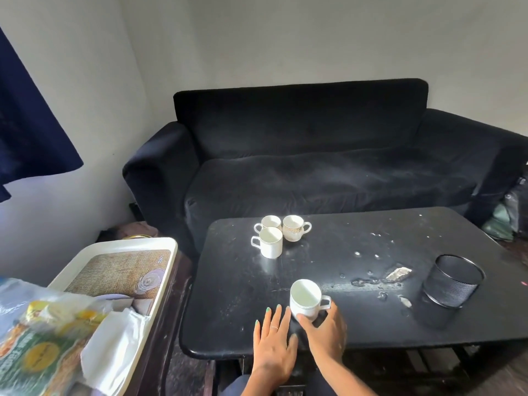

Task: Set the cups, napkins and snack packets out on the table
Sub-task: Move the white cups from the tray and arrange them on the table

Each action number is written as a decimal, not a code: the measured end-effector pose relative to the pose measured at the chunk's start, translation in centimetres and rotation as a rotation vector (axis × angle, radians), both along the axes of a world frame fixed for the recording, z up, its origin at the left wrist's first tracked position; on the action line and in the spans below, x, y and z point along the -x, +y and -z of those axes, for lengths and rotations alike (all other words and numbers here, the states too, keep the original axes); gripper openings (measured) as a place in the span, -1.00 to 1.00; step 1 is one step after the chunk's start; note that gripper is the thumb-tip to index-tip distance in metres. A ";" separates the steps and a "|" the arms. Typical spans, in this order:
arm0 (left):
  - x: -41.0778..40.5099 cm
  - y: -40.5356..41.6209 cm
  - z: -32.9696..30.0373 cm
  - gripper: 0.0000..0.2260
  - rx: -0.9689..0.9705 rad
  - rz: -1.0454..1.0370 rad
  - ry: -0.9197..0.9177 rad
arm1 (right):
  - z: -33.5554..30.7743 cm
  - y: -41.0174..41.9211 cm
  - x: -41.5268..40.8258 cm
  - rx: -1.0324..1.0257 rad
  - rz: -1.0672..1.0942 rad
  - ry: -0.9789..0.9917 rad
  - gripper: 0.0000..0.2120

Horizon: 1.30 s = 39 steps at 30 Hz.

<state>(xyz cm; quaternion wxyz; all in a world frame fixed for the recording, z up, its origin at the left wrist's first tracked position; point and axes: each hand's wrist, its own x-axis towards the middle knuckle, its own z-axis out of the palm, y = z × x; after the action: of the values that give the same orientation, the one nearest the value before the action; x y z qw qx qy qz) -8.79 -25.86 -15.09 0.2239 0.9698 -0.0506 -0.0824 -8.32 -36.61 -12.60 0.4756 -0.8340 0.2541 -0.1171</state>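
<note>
1. Snack packets [37,350] and white napkins [114,350] are lying in the tray [160,284], at the table's [357,324] nine o'clock.
2. Three cups [278,234] are standing clustered at eleven o'clock.
3. The left hand [274,342] is resting flat, fingers straight.
4. The right hand [324,328] is gripping the near cup [305,298], fingers curled round it.

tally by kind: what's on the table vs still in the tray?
Cups on the table: 4 (three grouped, one in the right hand)
Mesh holder: 1
Snack packets in the tray: 1 bag visible
Napkins in tray: 1 pile, count unclear
Total: 7
</note>
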 end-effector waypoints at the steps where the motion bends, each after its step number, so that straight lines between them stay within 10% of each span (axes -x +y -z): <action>1: -0.2 -0.1 0.1 -0.48 0.016 -0.021 -0.012 | 0.2 0.1 -0.2 0.012 0.009 -0.014 -0.36; 12: -4.8 -0.1 0.7 -0.48 0.047 -0.334 -0.189 | 3.1 -0.8 -5.0 0.274 -0.043 -0.082 -0.20; 39: -14.5 0.8 1.1 -0.45 -0.042 -0.348 -0.266 | 3.6 -1.2 -17.2 0.338 -0.008 -0.145 -0.35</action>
<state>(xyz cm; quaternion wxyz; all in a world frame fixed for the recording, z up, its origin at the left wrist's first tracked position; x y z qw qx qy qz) 5.71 -25.09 -16.24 0.2059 0.9707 0.0900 0.0852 8.90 -37.82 -16.20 0.3464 -0.8924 0.1923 -0.2161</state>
